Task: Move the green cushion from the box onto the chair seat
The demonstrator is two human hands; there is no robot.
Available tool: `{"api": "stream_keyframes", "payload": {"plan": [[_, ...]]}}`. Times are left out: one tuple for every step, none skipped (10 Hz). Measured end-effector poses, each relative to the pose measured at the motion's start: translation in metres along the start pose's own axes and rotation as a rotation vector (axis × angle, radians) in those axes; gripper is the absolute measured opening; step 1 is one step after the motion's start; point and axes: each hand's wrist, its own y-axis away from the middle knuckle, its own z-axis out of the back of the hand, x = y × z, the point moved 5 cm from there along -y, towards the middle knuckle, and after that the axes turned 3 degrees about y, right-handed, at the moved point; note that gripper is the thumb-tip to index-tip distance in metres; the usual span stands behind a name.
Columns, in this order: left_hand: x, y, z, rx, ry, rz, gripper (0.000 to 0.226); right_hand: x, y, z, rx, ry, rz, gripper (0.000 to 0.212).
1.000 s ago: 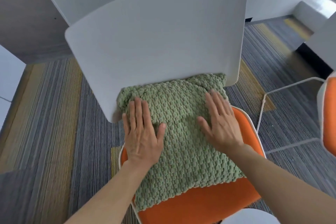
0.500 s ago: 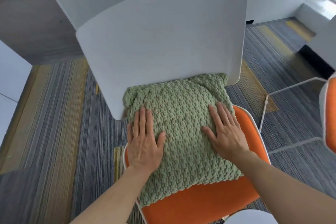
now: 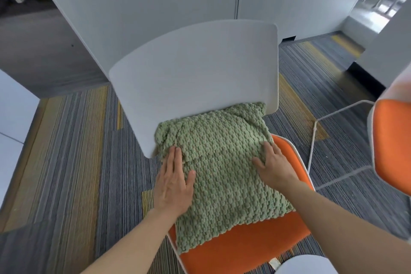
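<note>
Now the green cushion lies on the orange chair seat, its far edge touching the white chair back. Both hands lie flat and wide on top of it, holding nothing: the left hand near its left edge, the right hand near its right edge. No words or labels can be read.

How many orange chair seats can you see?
2. One orange seat is right in front, under the green cushion that both hands press flat. Another orange seat pokes in at the right edge, cut off. More chairs may be out of view.
</note>
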Motion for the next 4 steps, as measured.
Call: {"api": "stream_keyframes", "payload": {"plan": [[-0.009,-0.001,0.015,-0.023,-0.011,-0.013,0.077,0.009,0.009,0.011,-0.017,0.009,0.007,0.075],[-0.023,0.001,0.034,-0.032,0.033,-0.029,0.076,0.019,0.021,0.028,-0.044,-0.004,0.012,0.072],[-0.042,0.008,0.061,-0.05,0.106,-0.063,0.073,0.034,0.042,0.055,-0.112,-0.05,0.029,0.066],[-0.058,0.02,0.092,-0.06,0.212,-0.084,0.07,0.051,0.065,0.079,-0.195,-0.189,0.023,0.061]]}}
